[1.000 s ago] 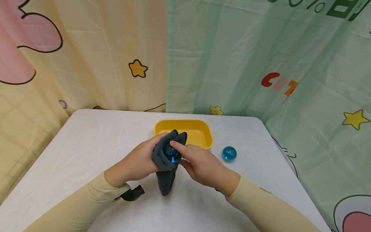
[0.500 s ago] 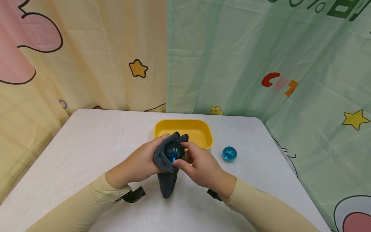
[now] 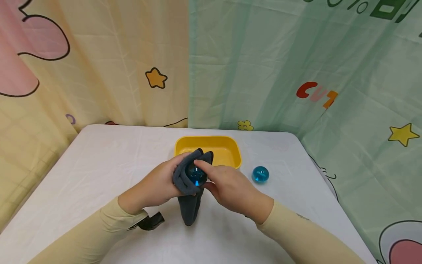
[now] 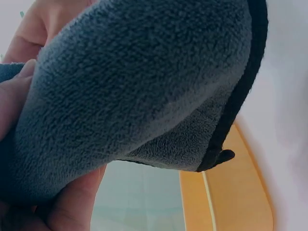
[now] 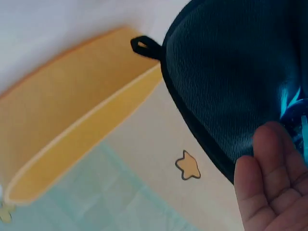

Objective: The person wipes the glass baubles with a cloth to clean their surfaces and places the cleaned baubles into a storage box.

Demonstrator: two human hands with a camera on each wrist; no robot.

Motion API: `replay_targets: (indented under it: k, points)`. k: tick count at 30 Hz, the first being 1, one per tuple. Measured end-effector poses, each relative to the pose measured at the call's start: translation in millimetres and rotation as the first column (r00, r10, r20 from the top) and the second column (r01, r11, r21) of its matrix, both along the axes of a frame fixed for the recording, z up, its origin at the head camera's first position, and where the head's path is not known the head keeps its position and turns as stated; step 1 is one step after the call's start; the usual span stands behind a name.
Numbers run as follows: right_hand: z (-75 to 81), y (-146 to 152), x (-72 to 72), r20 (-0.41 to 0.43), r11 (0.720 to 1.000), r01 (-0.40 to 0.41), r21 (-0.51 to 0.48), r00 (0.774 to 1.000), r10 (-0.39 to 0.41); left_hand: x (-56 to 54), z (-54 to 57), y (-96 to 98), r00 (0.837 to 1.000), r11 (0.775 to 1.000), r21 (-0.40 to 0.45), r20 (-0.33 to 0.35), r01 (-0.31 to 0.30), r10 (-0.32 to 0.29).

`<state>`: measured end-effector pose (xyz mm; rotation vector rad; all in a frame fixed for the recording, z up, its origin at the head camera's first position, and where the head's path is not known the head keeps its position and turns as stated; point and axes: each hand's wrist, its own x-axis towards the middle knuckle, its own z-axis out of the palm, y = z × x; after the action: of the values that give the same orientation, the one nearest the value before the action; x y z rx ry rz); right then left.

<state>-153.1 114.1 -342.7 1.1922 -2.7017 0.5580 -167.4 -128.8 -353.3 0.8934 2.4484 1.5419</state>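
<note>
A dark grey towel (image 3: 190, 211) with a black edge is folded round a clear blue ball (image 3: 197, 176) above the table. My left hand (image 3: 161, 183) grips the towel and cups the ball in it from the left. From the right, my right hand (image 3: 234, 187) pinches the ball, one digit over its top and another low on its near side. The left wrist view is mostly filled by the fuzzy towel (image 4: 120, 86), fingers behind it. In the right wrist view, fingers (image 5: 269, 149) lie against the ball (image 5: 294, 120), which is partly cut off by the frame.
Behind the hands stands a yellow rectangular tray (image 3: 236, 161), its near left part hidden by them. A second blue ball (image 3: 261, 174) rests on the white tabletop (image 3: 99, 157) to the right. Printed curtains (image 3: 230, 66) hang behind the table.
My right hand has rotated on the ball: half a second ago its thumb was low and fingers at the far side; now it is back as one second ago. The left hand holds nearly still.
</note>
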Motion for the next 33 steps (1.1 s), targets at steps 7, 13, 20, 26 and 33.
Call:
replay_targets:
  k: [7,13,20,26,33]
  points:
    - [-6.9,-5.6,2.6,0.395,0.953,0.175,-0.249,0.916,-0.065,-0.2,-3.7,2.7,1.0,0.999,-0.036,-0.007,-0.007,0.006]
    - [-7.1,-6.3,4.5,0.264,0.978,0.152,-0.14,0.958,-0.111,-1.1,-6.3,-0.1,1.0,0.999,-0.052,-0.028,-0.009,0.008]
    - [-4.5,0.3,-0.8,-0.133,0.999,-0.001,0.046,0.991,0.007,-2.0,-4.9,-2.0,1.0,0.999,-0.036,-0.014,-0.005,0.004]
    - [-1.6,2.8,-4.3,-0.173,0.999,0.0,0.046,0.985,0.008,-0.2,-2.5,-1.3,1.0,0.999,-0.045,-0.003,-0.001,0.001]
    - [-3.2,-3.7,0.8,0.322,0.971,0.182,-0.156,0.939,-0.125,0.0,-4.5,0.8,1.0,0.998,-0.065,-0.023,-0.003,0.001]
